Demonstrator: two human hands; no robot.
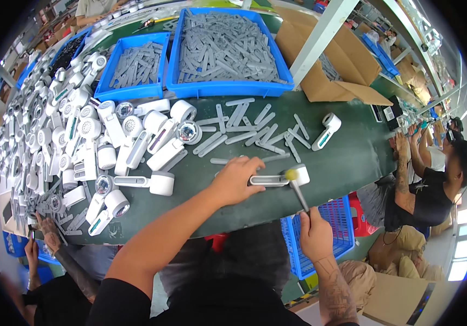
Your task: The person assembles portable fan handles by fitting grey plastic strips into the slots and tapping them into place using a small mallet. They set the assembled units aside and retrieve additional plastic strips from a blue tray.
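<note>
My left hand (236, 179) presses down on a white handheld device (281, 178) lying flat on the dark green table (353, 157), its grey strip facing up. My right hand (315, 234) grips the dark handle of a small mallet (296, 187), whose yellowish head rests on the device near its round end. Loose grey plastic strips (255, 130) lie scattered just beyond my left hand. Another white device (327, 130) lies alone to the right of them.
A large heap of white devices (81, 136) covers the table's left side. Two blue bins (228, 49) of grey strips stand at the back beside an open cardboard box (342, 60). A blue crate (326, 239) sits below the table. Other people work at both ends.
</note>
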